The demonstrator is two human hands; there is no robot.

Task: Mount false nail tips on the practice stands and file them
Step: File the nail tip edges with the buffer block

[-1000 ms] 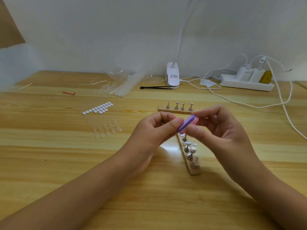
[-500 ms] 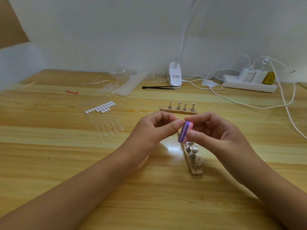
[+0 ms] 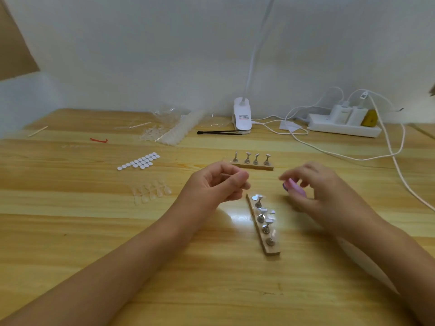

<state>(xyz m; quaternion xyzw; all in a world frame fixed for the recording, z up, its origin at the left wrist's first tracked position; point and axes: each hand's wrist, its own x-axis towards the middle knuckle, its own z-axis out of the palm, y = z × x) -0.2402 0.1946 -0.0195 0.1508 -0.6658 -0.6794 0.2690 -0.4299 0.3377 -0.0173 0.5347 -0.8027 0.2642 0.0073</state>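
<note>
Holding file [image 3: 292, 186] in right hand [image 3: 324, 196] | left hand [image 3: 219, 182] curled, contents unclear | risk: hard stroke could topple stand [image 3: 271, 250]

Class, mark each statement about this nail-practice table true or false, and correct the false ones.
1. The right hand holds the pink-and-purple file block. True.
2. The near stand and the far stand lie parallel. False: the far stand lies crosswise, while the near one runs away from the person.
3. The black tweezers lie with one end at the lamp clip. True.
4. The left hand lies flat on the near stand. False: its fingers are curled, and it is left of the stand's far end.
5. The white sticker dots lie right of both stands. False: they lie to the left.
</note>
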